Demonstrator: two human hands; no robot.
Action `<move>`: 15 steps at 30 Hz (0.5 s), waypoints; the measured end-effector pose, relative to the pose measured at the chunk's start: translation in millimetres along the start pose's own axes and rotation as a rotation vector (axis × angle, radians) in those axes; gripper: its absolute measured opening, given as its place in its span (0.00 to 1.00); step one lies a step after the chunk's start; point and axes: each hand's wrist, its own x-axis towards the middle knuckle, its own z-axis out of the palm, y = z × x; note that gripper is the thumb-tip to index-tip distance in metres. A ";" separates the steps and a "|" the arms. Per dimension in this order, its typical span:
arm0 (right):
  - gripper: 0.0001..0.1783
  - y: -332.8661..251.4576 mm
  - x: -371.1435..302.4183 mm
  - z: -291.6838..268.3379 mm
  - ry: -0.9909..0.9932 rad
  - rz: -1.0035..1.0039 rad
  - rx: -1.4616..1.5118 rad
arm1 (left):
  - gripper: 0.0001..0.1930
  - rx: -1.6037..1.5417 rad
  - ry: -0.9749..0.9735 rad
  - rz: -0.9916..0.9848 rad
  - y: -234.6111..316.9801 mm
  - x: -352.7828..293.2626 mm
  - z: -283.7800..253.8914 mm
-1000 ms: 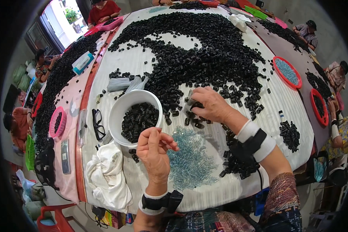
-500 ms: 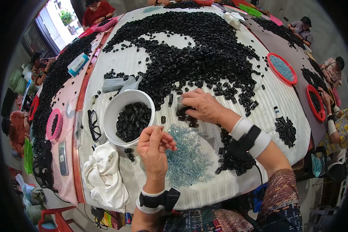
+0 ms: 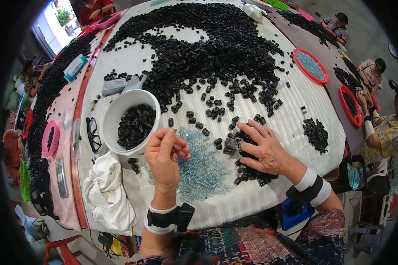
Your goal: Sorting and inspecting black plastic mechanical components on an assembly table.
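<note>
My left hand [image 3: 163,154] is raised beside the white bucket [image 3: 155,102], thumb and fingers pressed together. Whatever lies in that pinch, if anything, is too small to make out. Spread fingers of my right hand [image 3: 267,154] rest over small black cylindrical pieces [image 3: 260,177] at the right; a grey wrap shows at one fingertip. Between the hands lies a patch of tiny clear-bluish pieces [image 3: 201,170]. Black pieces [image 3: 137,126] partly fill the bucket. Several loose ones [image 3: 198,125] are scattered just beyond the hands, in front of the big black heap [image 3: 212,53].
Left of the bucket are black-framed glasses [image 3: 93,134] and a crumpled white cloth [image 3: 106,194]. Bundled clear strips [image 3: 115,86] lie behind it. A red tray [image 3: 325,80] of bluish pieces and a small black pile [image 3: 316,136] are on the right. Other people work around the tables.
My right hand has moved right and nearer, from the front edge of the heap to the right-hand pile, and its fingers have spread. My left hand stays pinched beside the bucket. The whole view has shifted slightly.
</note>
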 end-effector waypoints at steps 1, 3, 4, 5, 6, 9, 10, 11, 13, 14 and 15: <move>0.16 -3.3 -4.9 -0.7 0.019 0.004 -0.004 | 0.08 0.006 -0.009 0.002 -0.2 0.3 -0.8; 0.15 -13.2 -14.8 -2.5 0.021 -0.027 0.001 | 0.08 0.012 -0.008 -0.007 -2.1 0.0 -1.4; 0.15 -17.3 -20.9 -0.3 0.022 -0.068 -0.015 | 0.08 0.020 -0.007 -0.007 -3.0 0.4 -0.8; 0.15 -20.9 -26.8 0.1 0.003 -0.065 -0.046 | 0.07 0.015 0.000 -0.018 -2.4 0.2 0.8; 0.16 -22.9 -30.5 1.1 -0.014 -0.066 -0.071 | 0.07 0.015 0.001 -0.020 -2.5 -0.3 0.1; 0.16 -11.3 -32.1 1.6 0.037 -0.043 -0.106 | 0.07 0.020 0.006 -0.034 -2.4 -1.3 -0.8; 0.16 -7.4 -33.3 -0.3 0.036 -0.042 -0.108 | 0.07 0.024 -0.001 -0.033 -2.5 -1.4 -0.7; 0.16 -3.5 -34.5 -2.6 0.020 -0.031 -0.086 | 0.07 0.029 -0.008 -0.032 -2.4 -1.7 -0.6; 0.18 0.5 -31.2 -5.0 0.034 -0.018 -0.044 | 0.07 0.026 -0.009 -0.032 -3.0 -2.7 -1.7; 0.18 -0.4 -26.1 -6.2 0.035 -0.022 -0.044 | 0.07 0.025 -0.011 -0.035 -3.2 -3.4 -2.3; 0.20 -5.3 -20.4 -8.0 0.093 0.007 0.019 | 0.07 0.024 -0.010 -0.040 -3.5 -3.8 -1.7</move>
